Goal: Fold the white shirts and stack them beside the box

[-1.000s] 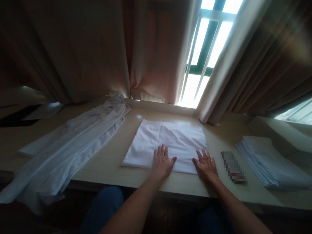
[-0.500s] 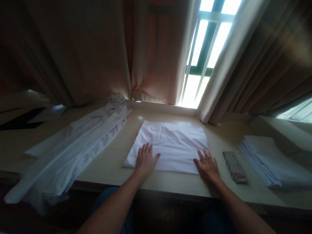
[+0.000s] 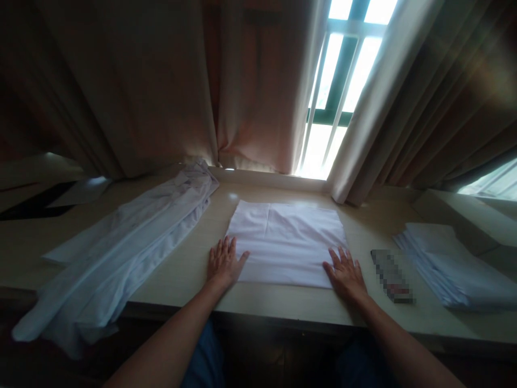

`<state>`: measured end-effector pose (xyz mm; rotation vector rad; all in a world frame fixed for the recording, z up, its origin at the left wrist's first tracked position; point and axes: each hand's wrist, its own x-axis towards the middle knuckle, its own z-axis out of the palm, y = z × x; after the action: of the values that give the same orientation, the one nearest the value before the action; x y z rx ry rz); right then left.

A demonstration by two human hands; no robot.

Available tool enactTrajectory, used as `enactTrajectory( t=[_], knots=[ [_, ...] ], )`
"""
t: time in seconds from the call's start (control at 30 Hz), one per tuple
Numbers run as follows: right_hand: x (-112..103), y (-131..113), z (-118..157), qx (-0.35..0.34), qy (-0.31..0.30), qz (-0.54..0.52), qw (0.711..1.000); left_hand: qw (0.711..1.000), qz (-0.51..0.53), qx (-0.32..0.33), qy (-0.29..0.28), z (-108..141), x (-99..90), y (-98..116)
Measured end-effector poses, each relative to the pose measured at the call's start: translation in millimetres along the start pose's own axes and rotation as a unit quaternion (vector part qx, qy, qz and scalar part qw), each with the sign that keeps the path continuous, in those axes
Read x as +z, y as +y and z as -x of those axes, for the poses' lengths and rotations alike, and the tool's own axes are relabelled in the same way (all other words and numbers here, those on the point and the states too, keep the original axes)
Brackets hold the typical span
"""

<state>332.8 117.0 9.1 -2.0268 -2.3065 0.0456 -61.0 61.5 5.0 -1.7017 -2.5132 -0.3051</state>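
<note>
A white cloth (image 3: 286, 242), folded into a rough rectangle with faint wrinkles, lies flat on the pale table (image 3: 274, 304) in front of me. My left hand (image 3: 224, 264) rests with fingers spread over the cloth's near left corner, hiding that corner. At the near right corner, my right hand (image 3: 345, 272) lies flat, its fingers apart and partly on the fabric. Neither hand grips anything.
Long white cloths (image 3: 133, 231) lie heaped at the left, hanging over the front edge. To the right are a blurred-out dark object (image 3: 391, 275) and a stack of folded white cloths (image 3: 456, 264). Curtains (image 3: 258, 86) and a window (image 3: 339, 81) stand behind.
My left hand has slid left across the cloth to its left edge. My right hand has stayed nearly in place at the right corner.
</note>
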Motion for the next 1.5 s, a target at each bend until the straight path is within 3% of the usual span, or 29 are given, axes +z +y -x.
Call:
enactTrajectory(
  t=[0.27,0.4,0.5,0.67,0.77,0.9,1.3,1.4,1.5],
  knots=[
    [1,-1,1,0.003,-0.004,-0.002,1.000,1.000,0.000,-0.003,0.010,2,-3.6,1],
    [-10,-19,-6,0.021,-0.023,0.015,0.999,1.000,0.004,-0.002,0.018,2,-0.4,1],
    [-22,-63,-10,-0.010,0.004,0.010,1.000,1.000,0.005,0.000,0.017,1,2.8,1],
    [-24,-165,0,-0.173,0.008,-0.057,0.983,1.000,0.003,0.004,0.023,1,5.9,-1],
    [-16,-193,5,-0.203,-0.005,-0.082,0.976,1.000,0.001,0.010,0.026,1,6.4,-2],
    [-7,-171,5,-0.185,-0.016,-0.085,0.979,1.000,-0.002,0.014,0.028,1,6.6,-3],
    [0,-17,11,-0.042,0.004,-0.015,0.999,1.000,0.011,0.007,0.010,1,-1.6,2],
    [1,1,15,-0.012,0.021,-0.012,1.000,1.000,0.023,0.000,0.006,1,-4.9,2],
    [1,1,16,-0.008,0.022,-0.013,1.000,0.998,0.050,-0.003,0.034,1,-17.4,12]
  ],
)
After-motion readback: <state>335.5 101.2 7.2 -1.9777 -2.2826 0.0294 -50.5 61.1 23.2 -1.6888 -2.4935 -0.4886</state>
